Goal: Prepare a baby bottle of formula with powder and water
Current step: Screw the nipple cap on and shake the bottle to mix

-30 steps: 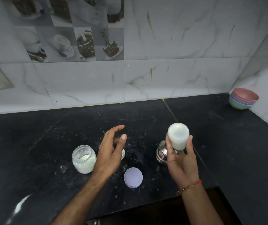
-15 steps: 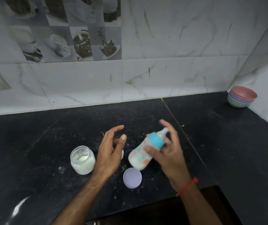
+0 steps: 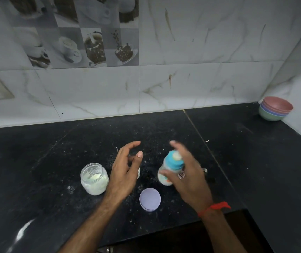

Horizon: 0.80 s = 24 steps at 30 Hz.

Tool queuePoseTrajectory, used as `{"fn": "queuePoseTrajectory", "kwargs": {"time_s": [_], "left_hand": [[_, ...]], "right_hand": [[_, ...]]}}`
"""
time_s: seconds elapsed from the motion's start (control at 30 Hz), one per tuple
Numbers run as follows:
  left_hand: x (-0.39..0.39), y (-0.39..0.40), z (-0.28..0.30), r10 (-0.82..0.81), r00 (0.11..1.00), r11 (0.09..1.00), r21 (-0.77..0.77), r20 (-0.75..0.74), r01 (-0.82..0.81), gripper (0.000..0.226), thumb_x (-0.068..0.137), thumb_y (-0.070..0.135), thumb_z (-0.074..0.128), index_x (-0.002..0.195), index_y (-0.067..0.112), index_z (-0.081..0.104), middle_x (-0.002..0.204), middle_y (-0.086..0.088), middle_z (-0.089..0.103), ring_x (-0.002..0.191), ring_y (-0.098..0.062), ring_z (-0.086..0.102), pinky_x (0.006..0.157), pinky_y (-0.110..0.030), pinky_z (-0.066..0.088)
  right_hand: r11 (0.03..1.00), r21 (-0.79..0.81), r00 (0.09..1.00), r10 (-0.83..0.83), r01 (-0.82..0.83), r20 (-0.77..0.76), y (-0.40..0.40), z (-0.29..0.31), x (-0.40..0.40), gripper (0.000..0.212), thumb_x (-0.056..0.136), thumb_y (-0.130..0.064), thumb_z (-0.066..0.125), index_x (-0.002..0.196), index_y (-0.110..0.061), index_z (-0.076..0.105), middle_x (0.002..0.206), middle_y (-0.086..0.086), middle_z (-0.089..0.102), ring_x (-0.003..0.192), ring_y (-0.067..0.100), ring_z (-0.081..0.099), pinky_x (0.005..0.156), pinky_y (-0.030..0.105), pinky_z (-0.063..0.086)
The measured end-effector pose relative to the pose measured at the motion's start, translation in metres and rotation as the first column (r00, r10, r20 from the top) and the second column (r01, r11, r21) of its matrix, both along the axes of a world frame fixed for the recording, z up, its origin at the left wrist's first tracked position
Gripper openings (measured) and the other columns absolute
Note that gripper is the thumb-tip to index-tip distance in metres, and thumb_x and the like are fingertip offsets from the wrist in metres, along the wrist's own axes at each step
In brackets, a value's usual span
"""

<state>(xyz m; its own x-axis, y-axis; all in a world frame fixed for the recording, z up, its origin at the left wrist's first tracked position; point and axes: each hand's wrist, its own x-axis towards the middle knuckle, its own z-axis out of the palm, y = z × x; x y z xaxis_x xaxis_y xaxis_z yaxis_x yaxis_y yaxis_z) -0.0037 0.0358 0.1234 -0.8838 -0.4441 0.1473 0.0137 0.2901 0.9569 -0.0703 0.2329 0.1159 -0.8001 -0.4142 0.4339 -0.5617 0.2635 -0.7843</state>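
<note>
Black counter [image 3: 54, 161] holds an open jar [image 3: 94, 178] of white powder. Right hand [image 3: 188, 176] grips the milky baby bottle [image 3: 169, 168]; left hand [image 3: 126, 172] hovers, fingers loosely apart, beside a purple lid [image 3: 150, 199].

The baby bottle [image 3: 169, 168] is standing roughly upright just above the black countertop, right of centre, blurred by motion. Its teal collar and pale nipple are pointing up and slightly toward the far side; its clear, print-dotted body is showing white liquid inside. The formula jar [image 3: 94, 178] is sitting open to the left, a clear round jar partly filled with white powder. Its lilac lid [image 3: 150, 199] is lying flat on the near side, between jar and bottle.
</note>
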Motion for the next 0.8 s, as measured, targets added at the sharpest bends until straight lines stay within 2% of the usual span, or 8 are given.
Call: {"fn": "queuePoseTrajectory", "kwargs": {"time_s": [0.1,0.2,0.3,0.43,0.57,0.67,0.73,0.8], "left_hand": [[-0.001,0.002,-0.001,-0.013,1.000,1.000,-0.010,-0.006,0.013,0.031,0.106,0.030,0.057,0.134,0.042,0.058,0.136,0.013,0.060,0.102,0.000,0.067,0.091,-0.045,0.060],[0.000,0.001,-0.001,-0.006,1.000,1.000,-0.004,-0.014,0.006,0.030,0.106,0.031,0.057,0.131,0.047,0.057,0.134,0.013,0.060,0.103,-0.003,0.068,0.091,-0.045,0.060],[0.000,-0.002,-0.002,0.012,1.000,1.000,0.010,-0.011,-0.012,0.030,0.106,0.031,0.058,0.131,0.048,0.058,0.133,0.014,0.060,0.104,-0.006,0.068,0.092,-0.047,0.060],[0.001,-0.001,-0.004,0.011,1.000,1.000,0.018,-0.006,-0.011,0.029,0.105,0.032,0.058,0.132,0.046,0.059,0.131,0.012,0.061,0.102,-0.006,0.068,0.090,-0.048,0.060],[-0.001,0.001,-0.004,-0.012,1.000,1.000,-0.002,-0.014,0.012,0.031,0.106,0.031,0.058,0.134,0.043,0.058,0.135,0.014,0.059,0.102,-0.002,0.068,0.088,-0.043,0.061],[-0.001,0.001,-0.003,-0.026,1.000,1.000,-0.010,-0.014,0.026,0.031,0.106,0.031,0.057,0.135,0.043,0.058,0.137,0.015,0.058,0.104,0.000,0.067,0.089,-0.038,0.061],[-0.001,0.000,-0.003,-0.026,1.000,1.000,-0.011,-0.017,0.026,0.031,0.106,0.031,0.057,0.135,0.043,0.057,0.137,0.015,0.058,0.104,0.000,0.067,0.089,-0.039,0.061],[0.000,-0.002,-0.003,-0.015,1.000,1.000,-0.012,-0.018,0.015,0.031,0.106,0.031,0.057,0.134,0.044,0.058,0.135,0.015,0.058,0.102,0.000,0.067,0.089,-0.041,0.061]], "right_hand": [[0.912,0.407,0.986,0.111,-0.051,-0.124,-0.003,-0.004,0.001,0.082,0.093,-0.035,0.076,0.151,-0.062,0.025,0.147,-0.017,0.047,0.130,0.002,0.051,0.107,0.033,0.052],[1.000,-0.021,0.985,0.008,-0.012,-0.174,-0.009,0.000,0.005,0.077,0.086,-0.021,0.086,0.143,-0.048,0.043,0.144,-0.013,0.054,0.132,0.007,0.055,0.108,0.032,0.050],[0.862,-0.507,0.906,-0.208,-0.008,-0.368,-0.006,0.006,0.010,0.071,0.078,0.001,0.089,0.128,-0.021,0.044,0.134,0.012,0.060,0.118,0.042,0.065,0.095,0.045,0.059],[0.834,-0.549,0.836,-0.262,-0.056,-0.482,-0.010,0.019,0.016,0.065,0.084,-0.004,0.086,0.130,-0.023,0.045,0.132,0.019,0.059,0.110,0.051,0.066,0.090,0.053,0.060],[0.992,-0.119,0.976,-0.072,0.049,-0.205,-0.012,0.009,0.010,0.067,0.089,-0.022,0.083,0.142,-0.040,0.044,0.138,0.001,0.055,0.130,0.010,0.055,0.107,0.023,0.045],[0.887,0.460,0.999,0.040,-0.048,0.028,-0.006,-0.006,0.001,0.086,0.093,-0.029,0.077,0.151,-0.061,0.022,0.141,-0.015,0.046,0.123,-0.002,0.046,0.107,0.026,0.046],[0.874,0.478,0.995,0.052,-0.089,0.091,-0.005,-0.008,0.000,0.089,0.092,-0.029,0.077,0.150,-0.065,0.020,0.142,-0.016,0.047,0.125,0.000,0.047,0.109,0.032,0.047],[0.977,0.204,0.985,0.024,-0.058,0.169,-0.006,-0.004,0.001,0.087,0.088,-0.026,0.082,0.148,-0.062,0.031,0.143,-0.018,0.052,0.126,0.002,0.053,0.107,0.029,0.047]]}}
